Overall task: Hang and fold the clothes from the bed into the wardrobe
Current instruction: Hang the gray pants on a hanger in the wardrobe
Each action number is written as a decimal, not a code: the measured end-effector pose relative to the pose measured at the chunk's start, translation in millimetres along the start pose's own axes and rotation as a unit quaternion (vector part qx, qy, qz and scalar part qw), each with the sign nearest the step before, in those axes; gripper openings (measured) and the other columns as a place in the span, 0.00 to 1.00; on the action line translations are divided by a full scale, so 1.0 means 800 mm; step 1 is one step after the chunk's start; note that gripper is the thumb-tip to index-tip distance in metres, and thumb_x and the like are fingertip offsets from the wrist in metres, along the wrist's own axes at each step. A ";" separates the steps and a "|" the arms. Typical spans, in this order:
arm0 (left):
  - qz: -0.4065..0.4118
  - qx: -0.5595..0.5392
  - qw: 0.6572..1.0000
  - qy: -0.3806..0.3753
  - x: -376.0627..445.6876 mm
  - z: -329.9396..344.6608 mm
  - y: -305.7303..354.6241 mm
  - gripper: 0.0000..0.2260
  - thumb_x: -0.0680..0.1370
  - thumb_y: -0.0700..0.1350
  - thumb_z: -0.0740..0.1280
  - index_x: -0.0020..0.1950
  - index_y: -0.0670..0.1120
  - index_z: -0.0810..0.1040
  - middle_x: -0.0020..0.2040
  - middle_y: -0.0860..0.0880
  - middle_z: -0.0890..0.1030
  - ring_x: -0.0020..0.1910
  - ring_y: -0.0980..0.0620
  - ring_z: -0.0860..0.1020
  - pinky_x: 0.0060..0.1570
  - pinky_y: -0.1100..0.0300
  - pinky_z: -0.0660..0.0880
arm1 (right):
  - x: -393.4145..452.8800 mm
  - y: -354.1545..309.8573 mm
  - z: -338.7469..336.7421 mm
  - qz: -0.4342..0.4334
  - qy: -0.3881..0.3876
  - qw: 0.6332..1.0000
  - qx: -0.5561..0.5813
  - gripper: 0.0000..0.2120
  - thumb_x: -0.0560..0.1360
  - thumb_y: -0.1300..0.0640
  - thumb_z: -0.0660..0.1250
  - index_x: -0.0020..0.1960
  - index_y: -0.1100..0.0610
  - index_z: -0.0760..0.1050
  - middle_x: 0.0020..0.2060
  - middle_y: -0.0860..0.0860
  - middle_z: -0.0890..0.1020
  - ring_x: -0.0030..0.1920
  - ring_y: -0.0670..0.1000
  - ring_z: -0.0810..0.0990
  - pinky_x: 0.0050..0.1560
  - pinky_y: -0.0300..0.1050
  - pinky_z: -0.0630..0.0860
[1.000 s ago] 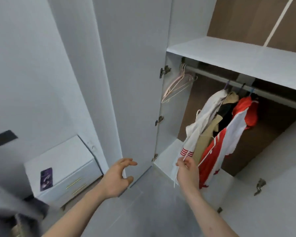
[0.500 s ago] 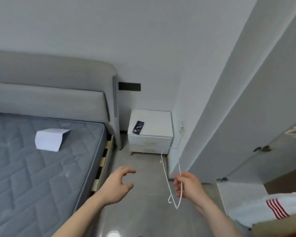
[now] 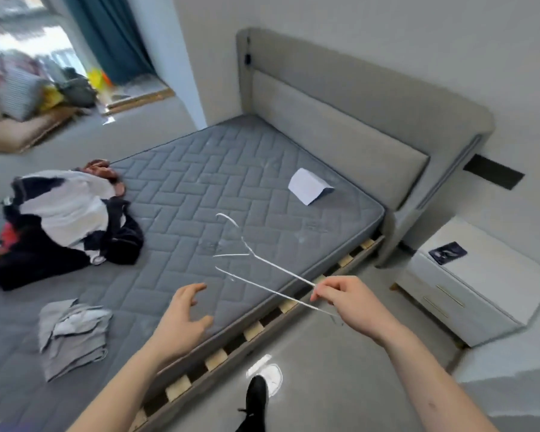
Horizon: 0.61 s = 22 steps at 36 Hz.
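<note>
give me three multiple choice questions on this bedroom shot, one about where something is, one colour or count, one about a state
1. Where does the folded white paper lie?
A. on the nightstand
B. on the mattress near the headboard
C. on the floor

2. What colour is the hanger?
A. white
B. black
C. red

3. What is the left hand doing?
A. gripping the grey garment
B. pinching the hanger
C. holding nothing, fingers spread over the mattress edge

Answers:
1. B, the paper rests on the grey mattress close to the headboard.
2. A, the thin wire shows white against the mattress.
3. C, only the right hand pinches the hanger; the left hand is apart from it and from the grey garment.
</note>
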<state>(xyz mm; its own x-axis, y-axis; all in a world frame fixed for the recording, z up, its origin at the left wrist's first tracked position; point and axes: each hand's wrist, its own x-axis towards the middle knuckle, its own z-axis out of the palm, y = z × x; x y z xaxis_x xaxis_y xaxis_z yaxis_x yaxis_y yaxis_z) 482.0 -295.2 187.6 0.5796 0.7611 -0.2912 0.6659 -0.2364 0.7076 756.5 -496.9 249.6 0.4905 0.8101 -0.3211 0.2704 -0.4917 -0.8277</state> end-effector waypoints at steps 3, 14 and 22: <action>-0.055 -0.032 0.996 0.065 -0.036 -0.047 -0.051 0.32 0.77 0.40 0.73 0.77 0.51 0.64 0.72 0.49 0.64 0.67 0.51 0.70 0.66 0.49 0.74 | 0.010 -0.045 0.041 -0.061 -0.024 0.998 -0.016 0.14 0.78 0.49 0.68 0.36 0.52 0.81 0.26 0.48 0.71 0.27 0.43 0.67 0.30 0.38 0.64; -0.121 -0.085 0.959 0.240 -0.108 -0.187 -0.198 0.35 0.75 0.43 0.76 0.78 0.51 0.64 0.74 0.51 0.68 0.72 0.49 0.68 0.73 0.51 0.65 | 0.040 -0.163 0.193 -0.173 -0.118 0.977 -0.033 0.19 0.76 0.44 0.72 0.32 0.54 0.80 0.25 0.48 0.65 0.28 0.46 0.61 0.29 0.38 0.60; -0.178 -0.132 0.938 0.264 -0.135 -0.279 -0.304 0.09 0.80 0.46 0.69 0.40 0.49 0.81 0.34 0.54 0.80 0.39 0.52 0.76 0.40 0.59 0.69 | 0.064 -0.233 0.323 -0.201 -0.151 0.965 -0.078 0.19 0.76 0.44 0.72 0.33 0.55 0.80 0.23 0.46 0.66 0.27 0.44 0.63 0.29 0.35 0.61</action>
<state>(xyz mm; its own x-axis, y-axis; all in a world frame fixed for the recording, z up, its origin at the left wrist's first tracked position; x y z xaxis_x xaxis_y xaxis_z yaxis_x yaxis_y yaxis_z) 152.7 -185.4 190.3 -0.0187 0.9731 -0.2297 0.5926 0.1958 0.7813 517.5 -281.2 268.3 0.0634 0.9899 -0.1265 0.5211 -0.1409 -0.8418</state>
